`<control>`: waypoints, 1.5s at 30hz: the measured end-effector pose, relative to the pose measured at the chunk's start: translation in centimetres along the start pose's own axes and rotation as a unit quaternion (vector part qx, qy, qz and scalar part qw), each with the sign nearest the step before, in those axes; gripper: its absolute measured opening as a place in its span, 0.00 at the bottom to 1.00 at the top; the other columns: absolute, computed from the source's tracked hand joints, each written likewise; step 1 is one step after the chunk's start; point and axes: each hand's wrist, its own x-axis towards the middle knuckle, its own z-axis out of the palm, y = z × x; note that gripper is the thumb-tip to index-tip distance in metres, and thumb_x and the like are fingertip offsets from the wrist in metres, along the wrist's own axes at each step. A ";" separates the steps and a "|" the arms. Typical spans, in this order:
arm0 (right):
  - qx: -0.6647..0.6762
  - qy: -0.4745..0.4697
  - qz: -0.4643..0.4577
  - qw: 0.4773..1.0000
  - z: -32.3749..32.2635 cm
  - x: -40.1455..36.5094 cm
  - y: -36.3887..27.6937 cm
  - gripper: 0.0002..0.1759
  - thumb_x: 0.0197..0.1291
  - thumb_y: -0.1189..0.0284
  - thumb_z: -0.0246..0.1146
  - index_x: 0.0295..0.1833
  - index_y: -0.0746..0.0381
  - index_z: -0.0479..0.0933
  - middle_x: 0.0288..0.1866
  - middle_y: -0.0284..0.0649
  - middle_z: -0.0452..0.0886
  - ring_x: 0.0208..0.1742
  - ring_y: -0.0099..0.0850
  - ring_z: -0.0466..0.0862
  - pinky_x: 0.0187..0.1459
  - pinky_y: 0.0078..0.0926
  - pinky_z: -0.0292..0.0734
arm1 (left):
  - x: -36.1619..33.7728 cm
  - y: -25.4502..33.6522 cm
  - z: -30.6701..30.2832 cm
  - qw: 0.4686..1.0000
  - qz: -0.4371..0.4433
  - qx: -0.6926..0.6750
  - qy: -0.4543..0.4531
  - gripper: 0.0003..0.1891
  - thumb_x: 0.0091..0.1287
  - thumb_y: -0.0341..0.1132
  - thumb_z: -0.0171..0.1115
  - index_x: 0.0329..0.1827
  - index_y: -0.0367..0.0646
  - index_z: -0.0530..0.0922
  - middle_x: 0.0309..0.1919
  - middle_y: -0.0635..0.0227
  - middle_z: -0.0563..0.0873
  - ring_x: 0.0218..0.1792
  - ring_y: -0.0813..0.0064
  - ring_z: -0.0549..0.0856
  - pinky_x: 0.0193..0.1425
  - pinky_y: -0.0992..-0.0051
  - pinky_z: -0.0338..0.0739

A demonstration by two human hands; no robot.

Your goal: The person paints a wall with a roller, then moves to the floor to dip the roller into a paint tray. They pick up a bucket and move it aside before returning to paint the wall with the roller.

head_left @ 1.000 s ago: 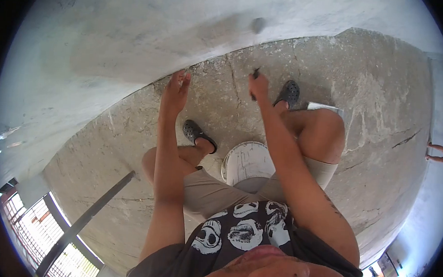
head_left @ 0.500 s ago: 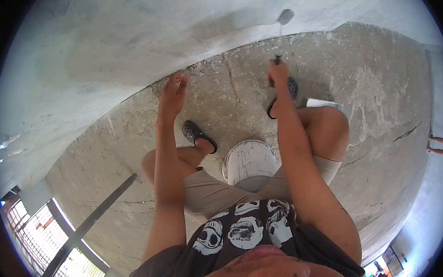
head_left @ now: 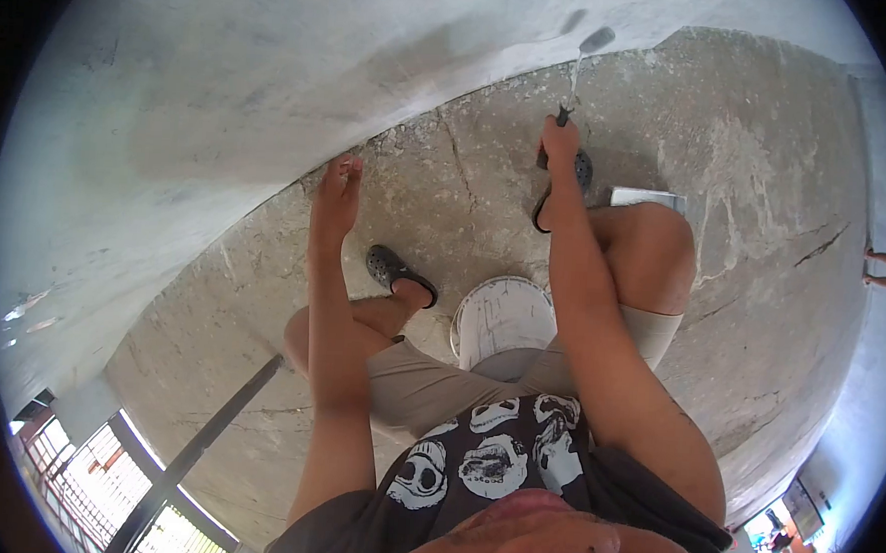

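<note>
My right hand (head_left: 561, 141) is closed around the dark handle of what looks like a small paint roller (head_left: 597, 40). Its thin pale shaft points away from me, and the grey head is beside the lower part of the wall (head_left: 273, 77). The head's shadow falls on the wall to its left. My left hand (head_left: 338, 199) hovers by the foot of the wall, fingers loosely bent and apart, with nothing visible in it. Between my knees stands a white bucket (head_left: 506, 315) streaked with grey; my clothes hide its near side.
A white tray-like object (head_left: 649, 198) lies beyond my right knee. The concrete floor (head_left: 768, 183) is cracked and stained. A dark bar (head_left: 204, 439) slants at lower left, near barred windows (head_left: 103, 454). Another person's legs (head_left: 882, 269) show at the far right.
The roller head has moved right and slightly down in view, apart from its shadow. My left hand has drawn back slightly, its fingers more bent.
</note>
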 end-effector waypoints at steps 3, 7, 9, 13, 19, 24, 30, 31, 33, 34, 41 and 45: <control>-0.036 -0.009 -0.065 0.997 1.9 -0.7 0.9 0.22 0.63 0.58 0.61 0.36 0.69 0.80 0.22 0.52 0.83 0.21 0.47 0.85 0.32 0.45 0.80 | 0.2 -0.2 0.5 1.000 -0.007 0.009 -0.019 0.29 0.78 0.56 0.49 0.67 0.40 0.71 0.57 0.48 0.83 0.56 0.50 0.84 0.60 0.59 0.76; -0.185 -0.054 -0.221 0.956 9.4 -7.8 4.6 0.21 0.63 0.57 0.61 0.42 0.67 0.82 0.33 0.56 0.85 0.37 0.52 0.86 0.44 0.49 0.80 | 0.0 0.4 0.3 0.999 -0.017 0.024 -0.016 0.29 0.78 0.56 0.50 0.67 0.40 0.71 0.57 0.48 0.83 0.57 0.51 0.83 0.60 0.59 0.75; -0.199 -0.086 -0.256 0.942 10.8 -10.0 4.6 0.21 0.62 0.57 0.61 0.43 0.66 0.82 0.37 0.57 0.85 0.42 0.53 0.86 0.47 0.50 0.79 | 0.0 -0.2 0.3 0.999 -0.006 0.034 -0.010 0.29 0.77 0.56 0.50 0.67 0.38 0.71 0.57 0.48 0.83 0.56 0.50 0.84 0.60 0.59 0.76; -0.181 -0.049 -0.256 0.948 9.5 -9.9 4.2 0.20 0.63 0.58 0.62 0.39 0.67 0.81 0.35 0.56 0.85 0.39 0.52 0.87 0.42 0.49 0.81 | -0.9 0.7 -0.4 1.000 -0.023 0.000 0.009 0.29 0.77 0.55 0.51 0.66 0.37 0.72 0.57 0.47 0.83 0.56 0.50 0.84 0.60 0.59 0.76; -0.027 -0.083 0.048 0.995 5.7 -4.9 1.2 0.21 0.64 0.57 0.60 0.40 0.68 0.81 0.37 0.55 0.85 0.43 0.52 0.86 0.46 0.48 0.79 | -0.8 0.5 -0.3 0.998 0.037 0.030 0.028 0.27 0.77 0.54 0.53 0.65 0.39 0.73 0.54 0.49 0.85 0.52 0.53 0.86 0.57 0.61 0.78; -0.203 -0.112 -0.264 0.936 13.4 -10.9 6.7 0.21 0.62 0.56 0.63 0.39 0.67 0.81 0.34 0.54 0.85 0.40 0.53 0.86 0.43 0.51 0.80 | -1.0 2.1 -0.1 1.000 0.003 0.018 0.020 0.26 0.76 0.53 0.54 0.65 0.39 0.73 0.52 0.49 0.86 0.49 0.49 0.87 0.54 0.60 0.79; -0.129 -0.099 -0.247 0.955 14.4 -10.4 7.5 0.18 0.64 0.59 0.61 0.42 0.65 0.82 0.33 0.53 0.85 0.36 0.52 0.86 0.40 0.48 0.78 | -0.7 -0.7 -0.1 0.999 0.020 0.002 0.036 0.27 0.76 0.54 0.54 0.64 0.39 0.73 0.53 0.48 0.86 0.51 0.49 0.87 0.54 0.60 0.79; -0.156 -0.074 -0.264 0.949 13.0 -8.1 8.9 0.17 0.66 0.60 0.61 0.42 0.66 0.81 0.26 0.49 0.83 0.27 0.46 0.85 0.34 0.46 0.77 | -1.2 -0.4 -0.2 0.999 0.010 0.004 0.044 0.27 0.76 0.54 0.54 0.64 0.39 0.73 0.53 0.48 0.86 0.51 0.49 0.87 0.54 0.60 0.79; -0.005 -0.022 -0.058 0.998 11.0 -4.1 9.7 0.18 0.68 0.60 0.60 0.35 0.67 0.78 0.21 0.45 0.80 0.18 0.37 0.82 0.25 0.43 0.76 | -1.3 0.9 -0.7 0.999 -0.002 0.006 0.042 0.28 0.75 0.56 0.54 0.63 0.39 0.74 0.52 0.48 0.86 0.53 0.48 0.85 0.56 0.58 0.78; 0.123 -0.023 0.058 0.990 8.8 -4.7 6.7 0.19 0.68 0.60 0.60 0.33 0.66 0.76 0.20 0.45 0.80 0.16 0.34 0.81 0.23 0.41 0.76 | -1.1 0.7 -0.5 0.999 -0.006 0.005 0.047 0.28 0.75 0.56 0.54 0.63 0.39 0.74 0.52 0.48 0.86 0.53 0.48 0.85 0.56 0.58 0.78; -0.176 -0.143 -0.305 0.925 15.4 -10.0 8.6 0.22 0.67 0.57 0.61 0.33 0.68 0.77 0.21 0.47 0.81 0.18 0.36 0.83 0.25 0.40 0.78 | -1.7 2.4 -0.1 0.999 -0.029 0.027 0.029 0.25 0.76 0.51 0.55 0.64 0.40 0.74 0.53 0.50 0.86 0.56 0.51 0.85 0.58 0.60 0.77; -0.219 -0.252 -0.346 0.877 16.4 -17.8 7.0 0.22 0.66 0.56 0.63 0.36 0.67 0.79 0.19 0.45 0.79 0.19 0.36 0.83 0.27 0.40 0.78 | -2.1 1.8 -0.6 0.999 -0.006 0.019 0.042 0.30 0.74 0.58 0.53 0.63 0.39 0.73 0.54 0.52 0.85 0.55 0.49 0.84 0.58 0.56 0.77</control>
